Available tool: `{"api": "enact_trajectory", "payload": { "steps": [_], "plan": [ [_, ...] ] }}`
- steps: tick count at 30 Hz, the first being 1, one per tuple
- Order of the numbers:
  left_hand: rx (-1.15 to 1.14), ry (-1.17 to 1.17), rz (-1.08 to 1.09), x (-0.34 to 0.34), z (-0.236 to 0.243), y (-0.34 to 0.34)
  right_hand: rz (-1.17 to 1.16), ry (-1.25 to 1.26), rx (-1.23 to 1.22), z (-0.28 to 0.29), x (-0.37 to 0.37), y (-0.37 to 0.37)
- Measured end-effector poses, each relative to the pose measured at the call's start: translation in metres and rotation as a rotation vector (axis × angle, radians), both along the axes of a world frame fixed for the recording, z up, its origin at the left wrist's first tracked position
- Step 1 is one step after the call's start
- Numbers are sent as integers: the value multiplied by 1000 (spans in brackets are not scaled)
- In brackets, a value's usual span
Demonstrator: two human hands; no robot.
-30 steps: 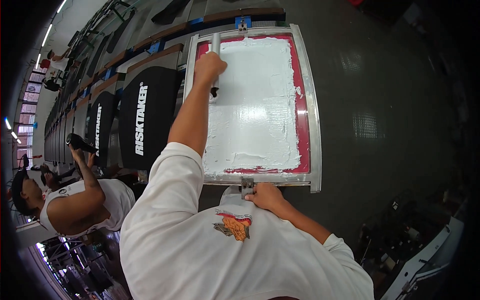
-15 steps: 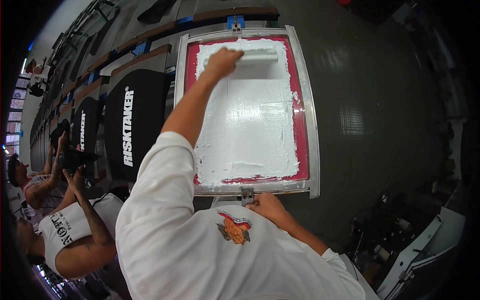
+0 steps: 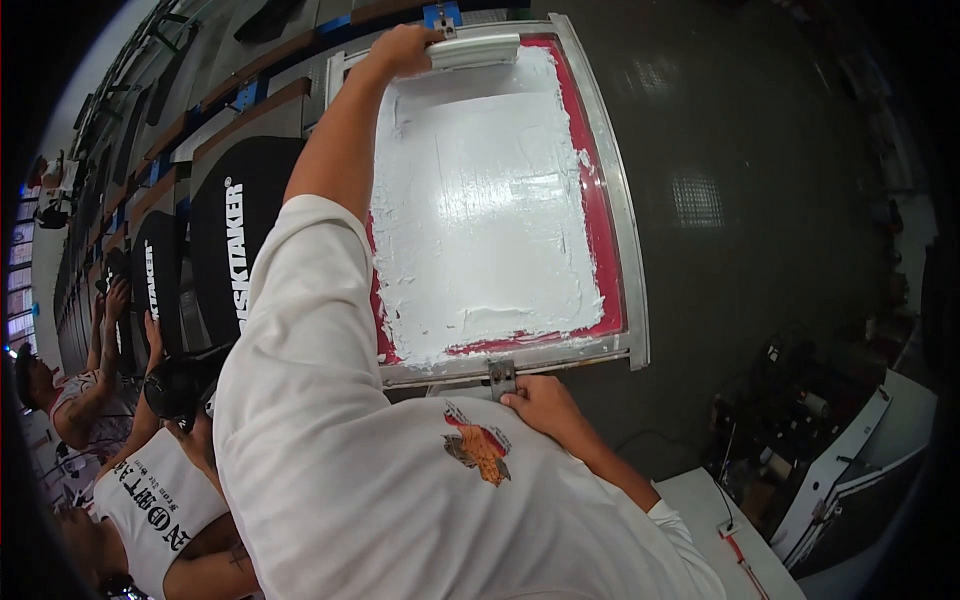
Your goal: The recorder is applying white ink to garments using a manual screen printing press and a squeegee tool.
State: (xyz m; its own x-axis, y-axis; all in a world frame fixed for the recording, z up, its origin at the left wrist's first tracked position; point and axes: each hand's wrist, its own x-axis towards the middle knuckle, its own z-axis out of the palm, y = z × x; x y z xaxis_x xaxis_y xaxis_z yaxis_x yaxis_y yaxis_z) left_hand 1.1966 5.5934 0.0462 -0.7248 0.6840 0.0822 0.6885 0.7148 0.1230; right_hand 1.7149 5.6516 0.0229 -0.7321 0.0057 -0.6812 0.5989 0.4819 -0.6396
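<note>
A screen-printing frame with metal sides lies in front of me. Thick white ink covers most of its mesh, leaving a red border around it. At the far end, my left hand is closed around a squeegee lying crosswise over the ink. My right hand is at the near edge, its fingers curled against a metal bracket; part of its grip is hidden. Another blue-and-metal bracket sits at the frame's far edge.
On the left, black fabric pieces with white lettering lie on a row of boards. Two people work there, holding dark items. At the lower right are a white table and cluttered equipment. Grey floor stretches along the right.
My left hand has pushed the squeegee farther away, to the far end of the frame. My right hand stays at the near bracket. The view has shifted slightly.
</note>
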Motion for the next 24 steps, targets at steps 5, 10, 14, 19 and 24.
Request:
{"api": "enact_trajectory", "payload": {
  "steps": [5,10,14,19,24],
  "plan": [
    [-60,-17,-2,52,3,-15,0,67,-20,-4,1,1],
    [-101,-55,-34,199,13,-44,87,19,-39,1,-7,6],
    [33,-119,1,341,7,-74,148,57,-26,-14,-6,9],
    [164,-55,-29,442,20,-88,165,154,32,-31,-3,6],
    [17,-325,96,348,56,-75,142,137,-71,-20,-1,11]
  ]
}}
